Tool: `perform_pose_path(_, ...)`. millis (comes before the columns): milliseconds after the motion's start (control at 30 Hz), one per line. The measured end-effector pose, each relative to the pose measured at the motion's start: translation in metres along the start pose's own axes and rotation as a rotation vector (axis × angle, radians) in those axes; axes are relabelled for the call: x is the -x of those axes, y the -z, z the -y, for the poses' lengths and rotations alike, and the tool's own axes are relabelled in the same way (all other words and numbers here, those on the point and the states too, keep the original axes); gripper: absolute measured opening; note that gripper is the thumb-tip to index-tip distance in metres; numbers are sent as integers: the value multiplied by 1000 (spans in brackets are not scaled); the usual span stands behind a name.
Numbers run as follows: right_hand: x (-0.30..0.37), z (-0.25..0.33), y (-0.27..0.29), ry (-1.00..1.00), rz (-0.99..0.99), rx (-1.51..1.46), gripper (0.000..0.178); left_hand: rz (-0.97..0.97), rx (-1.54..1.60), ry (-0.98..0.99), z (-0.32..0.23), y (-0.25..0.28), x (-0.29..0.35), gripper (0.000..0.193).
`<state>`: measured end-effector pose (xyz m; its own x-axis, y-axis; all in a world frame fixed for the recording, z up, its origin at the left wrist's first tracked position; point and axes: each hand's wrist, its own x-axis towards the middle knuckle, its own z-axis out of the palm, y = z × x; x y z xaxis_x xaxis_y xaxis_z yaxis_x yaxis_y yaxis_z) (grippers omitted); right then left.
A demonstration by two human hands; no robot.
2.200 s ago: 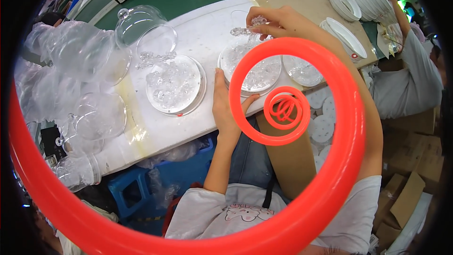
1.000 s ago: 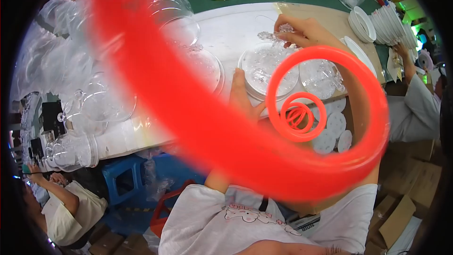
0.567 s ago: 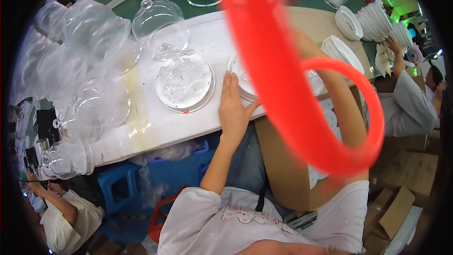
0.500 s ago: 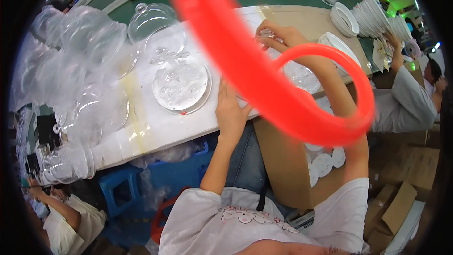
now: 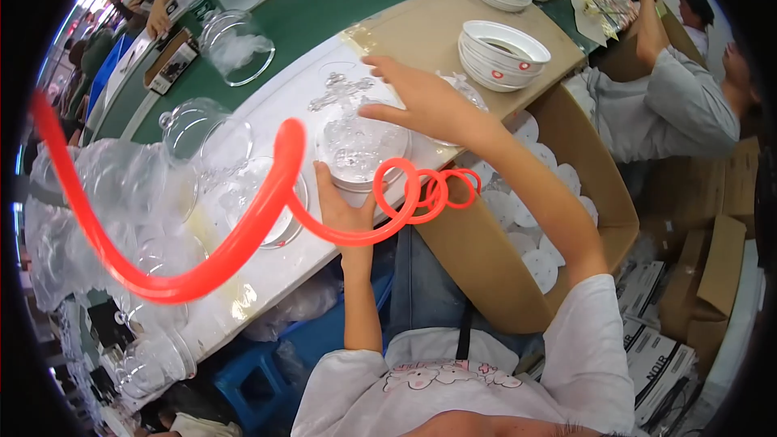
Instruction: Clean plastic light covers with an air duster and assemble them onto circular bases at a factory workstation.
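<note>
In front of you, a round, pale base (image 5: 353,184) lies on the tabletop (image 5: 283,101) near its edge, clear glassy bits (image 5: 356,155) across its face. At its far side sits a clear, knobbly, cross-like ornament (image 5: 338,94), partly overlapping it in your view.

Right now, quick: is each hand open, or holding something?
Left hand: open, at the dish's near edge.
Right hand: open, by the dish's far right side; nothing seen in it.
</note>
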<state>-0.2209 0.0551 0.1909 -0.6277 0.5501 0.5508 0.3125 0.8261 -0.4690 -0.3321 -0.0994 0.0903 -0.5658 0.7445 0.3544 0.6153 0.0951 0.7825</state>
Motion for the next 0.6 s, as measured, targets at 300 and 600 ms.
perform_pose_path(300,85,10,-4,-447,277,170,27,12,-24,-18,-6,-6,2,89)
perform_pose_path(600,92,14,-10,-18,226,557,28,23,31,-22,-1,-3,4,85)
